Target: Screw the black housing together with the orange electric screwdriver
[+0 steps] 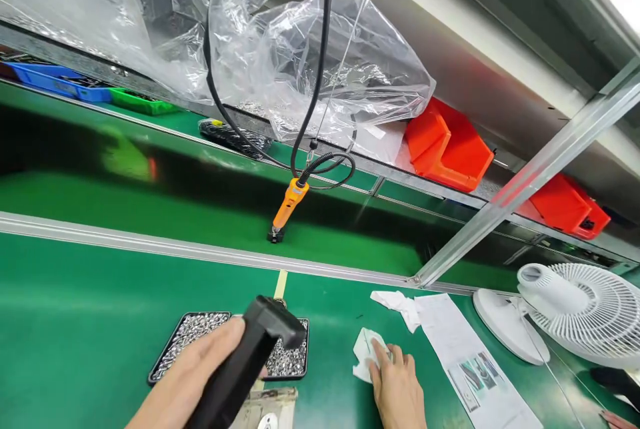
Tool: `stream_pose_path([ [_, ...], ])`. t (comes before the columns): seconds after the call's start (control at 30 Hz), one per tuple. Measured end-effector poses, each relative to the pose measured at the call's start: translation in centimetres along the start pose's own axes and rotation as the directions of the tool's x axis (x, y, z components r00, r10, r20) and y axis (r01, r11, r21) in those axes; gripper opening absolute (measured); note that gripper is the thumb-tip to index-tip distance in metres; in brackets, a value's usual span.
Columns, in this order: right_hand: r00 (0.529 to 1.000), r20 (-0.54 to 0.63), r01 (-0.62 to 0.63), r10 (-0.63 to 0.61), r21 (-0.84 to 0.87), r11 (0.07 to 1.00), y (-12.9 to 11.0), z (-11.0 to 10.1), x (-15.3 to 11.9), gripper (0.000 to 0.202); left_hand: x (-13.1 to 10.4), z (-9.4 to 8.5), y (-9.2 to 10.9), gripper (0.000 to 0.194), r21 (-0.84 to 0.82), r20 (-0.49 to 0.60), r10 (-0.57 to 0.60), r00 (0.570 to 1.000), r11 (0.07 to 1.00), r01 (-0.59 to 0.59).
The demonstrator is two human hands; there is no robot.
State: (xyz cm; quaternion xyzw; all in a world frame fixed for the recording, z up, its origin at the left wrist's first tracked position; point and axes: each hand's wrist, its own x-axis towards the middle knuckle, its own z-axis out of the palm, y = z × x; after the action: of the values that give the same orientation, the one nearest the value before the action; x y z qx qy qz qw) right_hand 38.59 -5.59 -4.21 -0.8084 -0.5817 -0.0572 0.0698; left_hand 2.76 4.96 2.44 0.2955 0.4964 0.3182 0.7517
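My left hand [193,376] grips a long black plastic part [250,359], held up over a black tray of small silver screws [187,342]. My right hand [397,386] rests on the green bench with its fingers on a small crumpled white cloth [366,349]. An orange electric screwdriver [287,206] hangs from a black cable above the conveyor belt, farther back.
A printed paper sheet [460,356] and another white wipe [400,302] lie right of my hand. A white fan [575,309] stands at the right. Orange bins [445,146], blue [55,79] and green trays [143,104] and clear plastic bags [300,62] sit on the rear shelf. An aluminium rail [525,179] slants across.
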Motion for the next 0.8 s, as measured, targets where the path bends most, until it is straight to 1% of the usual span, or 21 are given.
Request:
stream_pose_path([
  [0.03, 1.000, -0.015, 0.018, -0.017, 0.045, 0.999, 0.2, 0.4, -0.1, 0.031, 0.1, -0.1, 0.5, 0.073, -0.095, -0.028, -0.083, 0.996, 0.992, 0.080],
  [0.07, 0.999, -0.027, 0.043, -0.041, 0.089, 0.995, 0.1, 0.3, 0.1, 0.032, 0.3, -0.3, 0.8, 0.076, -0.149, -0.049, -0.136, 0.989, 0.981, 0.128],
  [0.1, 0.997, -0.035, 0.072, -0.068, 0.122, 0.990, -0.4, -0.2, 0.5, 0.033, 0.5, -0.6, 0.9, 0.076, -0.179, -0.058, -0.171, 0.984, 0.971, 0.158],
  [0.17, 0.990, -0.083, 0.131, -0.116, 0.210, 0.969, -2.4, -2.3, 1.5, 0.026, 1.0, -1.1, 0.8, 0.073, -0.245, -0.045, -0.171, 0.984, 0.957, 0.155],
  [0.2, 0.981, -0.132, 0.174, -0.143, 0.261, 0.950, -4.0, -3.8, 2.1, 0.021, 1.2, -1.3, 0.7, 0.070, -0.279, -0.012, -0.152, 0.988, 0.950, 0.143],
  [0.23, 0.965, -0.217, 0.218, -0.146, 0.361, 0.907, -5.9, -5.3, 2.6, 0.019, 1.3, -1.5, 0.6, 0.067, -0.320, 0.023, -0.126, 0.992, 0.939, 0.126],
  [0.27, 0.934, -0.315, 0.303, -0.170, 0.439, 0.846, -8.0, -6.8, 3.1, 0.016, 1.4, -1.5, 0.6, 0.064, -0.364, 0.055, -0.100, 0.993, 0.925, 0.113],
  [0.3, 0.881, -0.408, 0.430, -0.241, 0.474, 0.769, -10.2, -8.1, 3.4, 0.012, 1.4, -1.5, 0.7, 0.060, -0.405, 0.075, -0.081, 0.994, 0.908, 0.105],
  [0.33, 0.818, -0.482, 0.547, -0.314, 0.483, 0.684, -12.5, -9.0, 3.6, 0.015, 1.3, -1.4, 0.7, 0.057, -0.440, 0.080, -0.072, 0.994, 0.893, 0.100],
  [0.37, 0.767, -0.517, 0.628, -0.380, 0.482, 0.611, -14.7, -9.5, 3.7, 0.022, 1.3, -1.3, 0.7, 0.055, -0.471, 0.083, -0.073, 0.994, 0.876, 0.104],
  [0.4, 0.726, -0.539, 0.680, -0.426, 0.471, 0.563, -16.9, -9.5, 3.6, 0.028, 1.3, -1.2, 0.7, 0.053, -0.500, 0.085, -0.081, 0.993, 0.859, 0.113],
  [0.43, 0.703, -0.534, 0.706, -0.470, 0.448, 0.548, -18.8, -9.3, 3.3, 0.031, 1.3, -1.1, 0.7, 0.053, -0.524, 0.088, -0.091, 0.992, 0.842, 0.124],
  [0.47, 0.707, -0.504, 0.704, -0.497, 0.429, 0.566, -20.5, -8.8, 3.0, 0.033, 1.2, -1.0, 0.6, 0.053, -0.544, 0.086, -0.101, 0.991, 0.829, 0.132],
  [0.53, 0.745, -0.435, 0.660, -0.505, 0.380, 0.648, -23.1, -7.4, 2.1, 0.030, 1.1, -0.9, 0.4, 0.056, -0.558, 0.050, -0.119, 0.992, 0.820, 0.127],
  [0.57, 0.770, -0.426, 0.625, -0.475, 0.354, 0.696, -23.9, -6.7, 1.7, 0.029, 1.0, -0.9, 0.4, 0.058, -0.551, 0.018, -0.123, 0.992, 0.827, 0.112],
  [0.6, 0.783, -0.442, 0.596, -0.439, 0.327, 0.734, -24.5, -6.2, 1.3, 0.030, 0.9, -0.8, 0.4, 0.058, -0.536, -0.014, -0.125, 0.992, 0.839, 0.099],
  [0.63, 0.781, -0.467, 0.581, -0.414, 0.302, 0.756, -24.9, -5.9, 1.1, 0.031, 0.8, -0.7, 0.3, 0.058, -0.523, -0.033, -0.122, 0.992, 0.848, 0.086],
  [0.7, 0.766, -0.487, 0.584, -0.420, 0.252, 0.772, -25.1, -5.7, 0.7, 0.032, 0.6, -0.6, 0.4, 0.057, -0.513, -0.044, -0.100, 0.994, 0.856, 0.063],
  [0.8, 0.753, -0.446, 0.613, -0.484, 0.207, 0.762, -25.2, -5.5, 0.3, 0.031, 0.5, -0.4, 0.3, 0.057, -0.505, -0.060, -0.073, 0.996, 0.863, 0.033],
])
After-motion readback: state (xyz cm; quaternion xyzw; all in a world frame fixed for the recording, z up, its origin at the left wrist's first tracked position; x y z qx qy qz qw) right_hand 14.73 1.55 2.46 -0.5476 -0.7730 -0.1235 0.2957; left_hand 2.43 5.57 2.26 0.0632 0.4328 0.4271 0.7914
